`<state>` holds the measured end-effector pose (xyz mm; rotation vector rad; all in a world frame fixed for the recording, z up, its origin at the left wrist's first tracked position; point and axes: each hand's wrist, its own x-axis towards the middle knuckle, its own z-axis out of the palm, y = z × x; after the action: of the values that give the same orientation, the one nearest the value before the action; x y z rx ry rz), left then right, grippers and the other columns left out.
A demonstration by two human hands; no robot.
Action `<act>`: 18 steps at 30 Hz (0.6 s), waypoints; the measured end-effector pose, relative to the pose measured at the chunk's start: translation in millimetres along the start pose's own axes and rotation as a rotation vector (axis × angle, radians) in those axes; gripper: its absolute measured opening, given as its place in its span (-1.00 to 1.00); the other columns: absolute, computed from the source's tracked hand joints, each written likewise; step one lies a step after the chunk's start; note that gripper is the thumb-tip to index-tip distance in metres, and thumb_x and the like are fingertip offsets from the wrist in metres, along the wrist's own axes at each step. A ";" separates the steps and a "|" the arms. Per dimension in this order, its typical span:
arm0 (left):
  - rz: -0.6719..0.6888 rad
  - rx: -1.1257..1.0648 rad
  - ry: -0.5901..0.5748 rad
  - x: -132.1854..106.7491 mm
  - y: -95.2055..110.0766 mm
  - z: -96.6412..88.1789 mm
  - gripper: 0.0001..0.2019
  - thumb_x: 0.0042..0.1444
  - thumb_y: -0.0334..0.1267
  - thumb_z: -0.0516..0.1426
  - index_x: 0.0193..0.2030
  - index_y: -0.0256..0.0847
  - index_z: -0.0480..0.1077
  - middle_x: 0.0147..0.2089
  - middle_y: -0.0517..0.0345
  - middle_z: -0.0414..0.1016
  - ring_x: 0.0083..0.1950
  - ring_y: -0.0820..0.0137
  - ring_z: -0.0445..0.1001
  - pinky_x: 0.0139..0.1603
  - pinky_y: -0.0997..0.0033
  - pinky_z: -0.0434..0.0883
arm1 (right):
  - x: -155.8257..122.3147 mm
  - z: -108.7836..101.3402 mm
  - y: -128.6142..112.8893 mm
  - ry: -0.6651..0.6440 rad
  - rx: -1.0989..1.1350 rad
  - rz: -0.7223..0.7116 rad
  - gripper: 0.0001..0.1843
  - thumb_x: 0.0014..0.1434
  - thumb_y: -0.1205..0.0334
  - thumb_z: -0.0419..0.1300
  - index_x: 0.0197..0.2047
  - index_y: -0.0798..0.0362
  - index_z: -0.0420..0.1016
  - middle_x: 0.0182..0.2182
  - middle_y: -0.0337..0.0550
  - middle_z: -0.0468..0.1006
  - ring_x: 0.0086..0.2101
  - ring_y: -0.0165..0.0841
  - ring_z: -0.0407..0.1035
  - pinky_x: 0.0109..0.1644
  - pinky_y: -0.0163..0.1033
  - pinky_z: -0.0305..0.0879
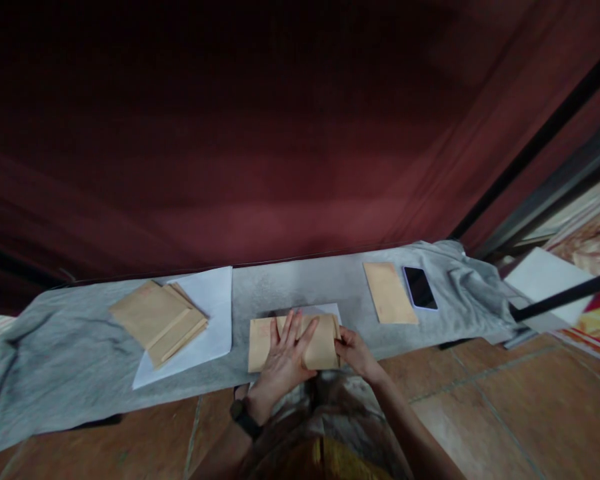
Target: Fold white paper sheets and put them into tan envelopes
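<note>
A brown paper envelope (260,343) lies lengthwise in front of me, with faint red print near its upper left. My left hand (289,353) presses flat on it, fingers spread. At its right end, which curls up a little, my right hand (353,350) pinches the edge between thumb and fingers; exactly what is between the fingertips is partly hidden. A white sheet (325,309) peeks out behind the envelope. Off to the right lies a single flat brown envelope (390,293).
Grey cloth (300,283) covers the narrow bench against a dark red wall (280,167). To the left, a pile of brown envelopes (163,320) rests on white paper (217,320). A phone (420,288) lies at right. Black bars (535,147) stand beyond the bench's right end.
</note>
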<state>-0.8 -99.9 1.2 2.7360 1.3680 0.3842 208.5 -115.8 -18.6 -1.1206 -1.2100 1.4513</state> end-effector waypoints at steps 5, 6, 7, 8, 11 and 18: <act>0.021 -0.024 -0.001 0.3 -0.8 4.9 0.15 -0.09 0.03 0.40 0.55 -0.03 -0.13 0.47 -0.20 0.15 0.54 -0.12 -0.04 0.47 -0.40 -0.20 | -3.1 -6.0 15.8 0.222 -0.314 -0.051 -0.71 0.22 -0.01 0.16 -0.19 0.05 0.49 -0.39 -0.19 0.56 -0.37 -0.32 0.42 -0.24 -0.24 0.38; 0.017 -0.016 0.008 -0.5 0.5 5.5 0.11 -0.06 0.01 0.38 0.55 -0.03 -0.12 0.45 -0.18 0.18 0.52 -0.10 0.00 0.47 -0.40 -0.20 | -3.8 -5.9 18.0 0.338 -0.441 -0.077 -0.72 0.23 0.01 0.15 -0.19 0.06 0.47 -0.40 -0.16 0.55 -0.38 -0.31 0.41 -0.25 -0.22 0.38; 0.012 -0.008 0.015 -1.2 1.8 6.4 0.07 -0.03 0.00 0.36 0.55 -0.03 -0.10 0.43 -0.18 0.20 0.51 -0.09 0.04 0.47 -0.39 -0.20 | -4.7 -5.5 19.2 0.448 -0.570 -0.114 -0.73 0.24 0.03 0.14 -0.20 0.06 0.45 -0.39 -0.13 0.54 -0.37 -0.29 0.40 -0.24 -0.20 0.38; 0.006 -0.001 0.018 -1.7 2.9 7.5 0.04 0.00 0.00 0.34 0.54 -0.04 -0.09 0.42 -0.17 0.22 0.49 -0.08 0.07 0.47 -0.38 -0.19 | -5.7 -4.9 19.1 0.530 -0.683 -0.159 -0.74 0.26 0.04 0.12 -0.21 0.06 0.45 -0.37 -0.08 0.53 -0.34 -0.26 0.41 -0.21 -0.16 0.39; -0.022 0.016 0.026 -1.9 4.7 11.5 -0.01 0.05 0.00 0.31 0.54 -0.07 -0.08 0.42 -0.18 0.22 0.47 -0.07 0.12 0.47 -0.35 -0.17 | -9.0 -3.0 13.1 0.576 -0.785 -0.259 -0.71 0.34 0.02 0.05 -0.20 0.05 0.45 -0.29 -0.01 0.53 -0.27 -0.21 0.43 -0.13 -0.10 0.40; -0.019 0.057 0.041 0.5 10.4 9.3 -0.02 0.05 0.00 0.32 0.54 -0.04 -0.07 0.39 -0.16 0.26 0.43 -0.06 0.19 0.47 -0.34 -0.16 | -6.8 3.4 1.1 0.032 -0.079 0.015 -0.50 0.25 -0.23 0.19 -0.04 0.04 0.58 -0.21 -0.10 0.64 -0.17 -0.20 0.51 -0.01 -0.12 0.44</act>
<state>9.9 -105.2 -6.1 2.7728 1.4357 0.4086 206.2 -123.2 -18.8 -1.2042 -1.2483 1.4024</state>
